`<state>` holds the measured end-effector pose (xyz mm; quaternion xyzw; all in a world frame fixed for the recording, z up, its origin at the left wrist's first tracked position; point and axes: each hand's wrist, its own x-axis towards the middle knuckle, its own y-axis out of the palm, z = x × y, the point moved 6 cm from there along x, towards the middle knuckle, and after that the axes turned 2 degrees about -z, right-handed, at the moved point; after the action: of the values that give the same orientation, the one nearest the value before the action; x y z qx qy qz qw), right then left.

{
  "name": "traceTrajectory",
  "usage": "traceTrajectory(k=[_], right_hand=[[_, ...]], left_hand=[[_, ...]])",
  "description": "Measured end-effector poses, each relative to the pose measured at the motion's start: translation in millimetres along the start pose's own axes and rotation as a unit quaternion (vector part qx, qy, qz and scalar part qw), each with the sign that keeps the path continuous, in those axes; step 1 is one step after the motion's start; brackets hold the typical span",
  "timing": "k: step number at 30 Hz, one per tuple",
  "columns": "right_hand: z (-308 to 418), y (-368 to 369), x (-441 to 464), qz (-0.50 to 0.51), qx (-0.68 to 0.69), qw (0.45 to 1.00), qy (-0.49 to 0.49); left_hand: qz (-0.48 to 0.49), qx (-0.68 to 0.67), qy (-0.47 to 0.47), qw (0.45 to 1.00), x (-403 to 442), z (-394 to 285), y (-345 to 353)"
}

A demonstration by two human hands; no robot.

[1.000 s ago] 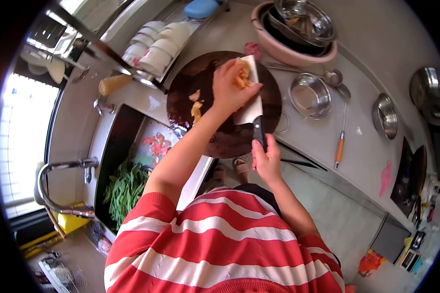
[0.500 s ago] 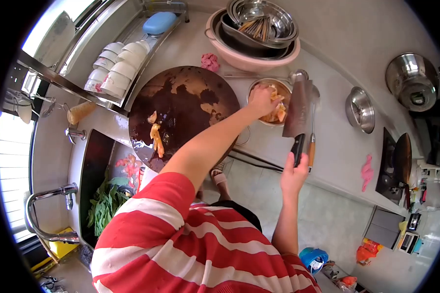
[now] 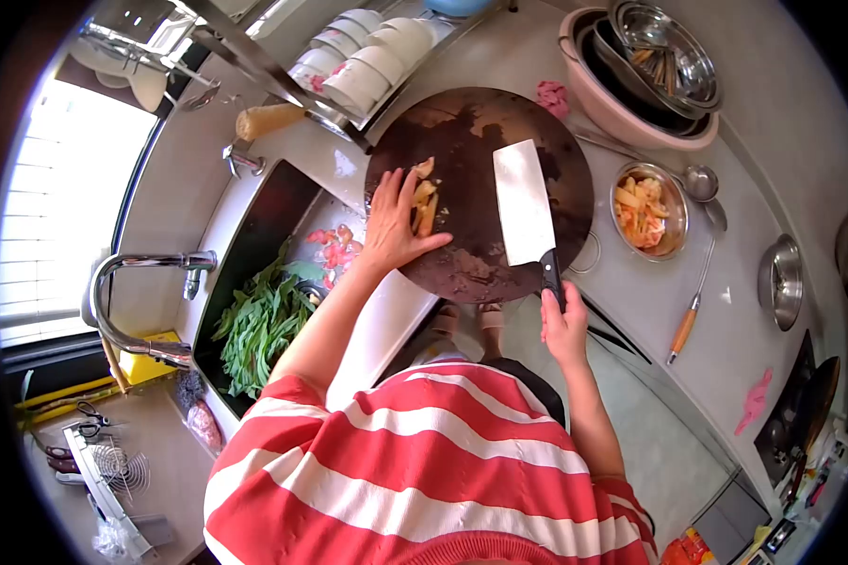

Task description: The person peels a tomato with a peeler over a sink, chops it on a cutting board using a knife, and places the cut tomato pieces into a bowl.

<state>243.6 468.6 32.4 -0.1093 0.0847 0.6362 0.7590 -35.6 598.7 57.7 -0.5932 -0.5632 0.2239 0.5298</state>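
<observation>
On the round dark chopping board [image 3: 481, 122] lie several yellowish food pieces [image 3: 427, 209]. My left hand [image 3: 396, 226] rests at their left side with its fingers stretched out and thumb apart; it partly covers them, and contact is hard to make out. A cleaver [image 3: 526, 202] with a broad blade and black handle is held in my right hand [image 3: 562, 320], its fingers closed round the handle. The blade is over the board, to the right of the pieces. A steel bowl [image 3: 679, 193] right of the board contains similar yellow-orange pieces [image 3: 639, 212].
Left of the board is a sink [image 3: 219, 292] with leafy greens [image 3: 269, 325] under a faucet [image 3: 113, 292]. Stacked bowls [image 3: 367, 61] stand on a rack behind. Nested basins [image 3: 575, 71] are at the back right. A ladle [image 3: 700, 182] and a wooden-handled utensil [image 3: 685, 330] lie beyond the bowl.
My left hand has left the steel bowl and moved left to the pieces on the board. My right hand has brought the cleaver left, over the board. The camera view has shifted.
</observation>
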Motion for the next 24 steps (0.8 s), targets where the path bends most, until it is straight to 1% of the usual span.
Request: traceTrajectory(k=[3, 5, 7, 9, 11, 13, 14, 15, 17, 19, 21, 22, 23, 24], right_hand=[[1.3, 17.0, 3.4, 0.015, -0.049, 0.999, -0.008], [6.1, 33.1, 2.6, 0.030, -0.081, 0.996, -0.002], [12.7, 55.8, 0.3, 0.051, -0.105, 0.993, -0.016], [3.6, 80.0, -0.7, 0.078, -0.102, 0.992, 0.003], [6.9, 100.2, -2.5, 0.099, -0.074, 0.992, 0.001], [8.7, 102.5, 0.0, 0.100, -0.010, 0.995, -0.014], [8.4, 93.8, -0.4, 0.088, 0.013, 0.996, 0.004], [13.9, 84.1, -3.2, 0.072, 0.036, 0.997, 0.023], [19.4, 54.1, -7.5, 0.021, 0.091, 0.995, 0.015], [36.2, 13.7, -14.6, -0.061, 0.113, 0.992, -0.003], [38.5, -28.9, -17.4, -0.135, 0.106, 0.985, -0.026], [40.6, -48.0, -18.2, -0.175, 0.099, 0.979, -0.017], [41.7, -66.4, -18.4, -0.213, 0.076, 0.974, -0.021], [39.3, -83.8, -19.8, -0.246, 0.051, 0.968, -0.012]], left_hand=[[-0.016, -0.003, -0.028, 0.999, 20.2, 5.1, 16.6], [-0.030, -0.017, -0.045, 0.998, 26.9, -3.8, 26.6], [-0.062, -0.061, -0.066, 0.994, 24.5, -13.9, 36.7], [-0.099, -0.114, -0.112, 0.982, 25.1, -19.6, 43.0], [-0.170, -0.152, -0.133, 0.965, 28.6, -23.4, 39.2], [-0.177, -0.234, -0.154, 0.943, 35.7, -25.7, 39.8], [-0.189, -0.232, -0.140, 0.944, 40.8, -33.5, 40.2], [-0.196, -0.231, -0.099, 0.948, 49.6, -49.5, 41.1], [-0.207, -0.234, -0.017, 0.950, 73.3, -96.6, 43.8], [-0.173, -0.320, 0.024, 0.931, 99.4, -161.1, 46.0], [-0.159, -0.355, 0.075, 0.918, 120.5, -221.2, 70.3], [-0.134, -0.393, 0.096, 0.904, 128.2, -248.0, 79.2], [-0.136, -0.408, 0.114, 0.896, 134.4, -269.1, 99.6], [-0.117, -0.416, 0.114, 0.895, 140.2, -284.1, 122.8]])
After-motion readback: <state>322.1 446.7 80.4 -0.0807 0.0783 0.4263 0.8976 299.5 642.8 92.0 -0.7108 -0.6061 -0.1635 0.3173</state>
